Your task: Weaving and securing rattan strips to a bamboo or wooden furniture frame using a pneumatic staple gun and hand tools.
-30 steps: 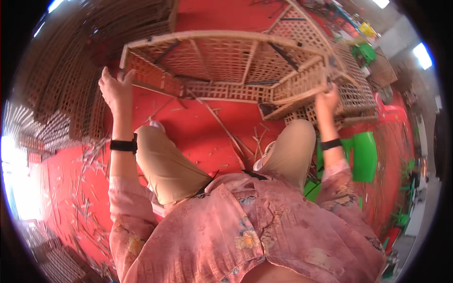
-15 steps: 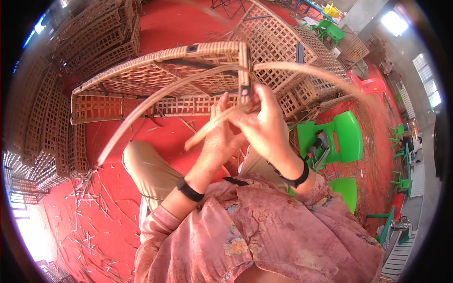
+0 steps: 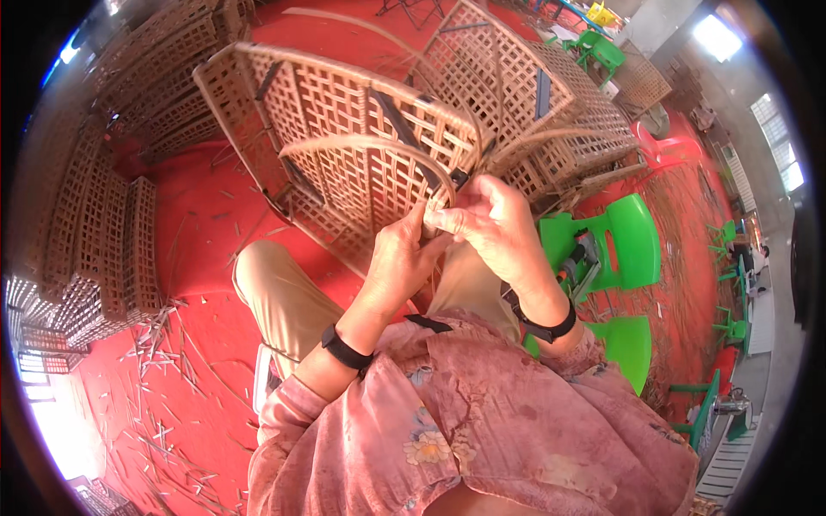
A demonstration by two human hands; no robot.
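A woven wicker basket with dark brackets inside leans tilted before me, its near corner at my hands. A pale flat cane strip arcs across its open side and bends down to that corner. My right hand pinches the strip, thumb and forefinger closed at the corner. My left hand is closed at the same corner just below, fingers against the basket rim; the exact grip is partly hidden. Both wrists wear black bands.
More woven baskets stand behind to the right, and tall stacks line the left. Green plastic chairs, one with a power tool on it, sit by my right side. Cane scraps litter the red floor.
The basket has turned and tipped, so more of its woven inside faces me and its corner sits lower. The strip's long loose arc has swung; my right hand has moved slightly down and right.
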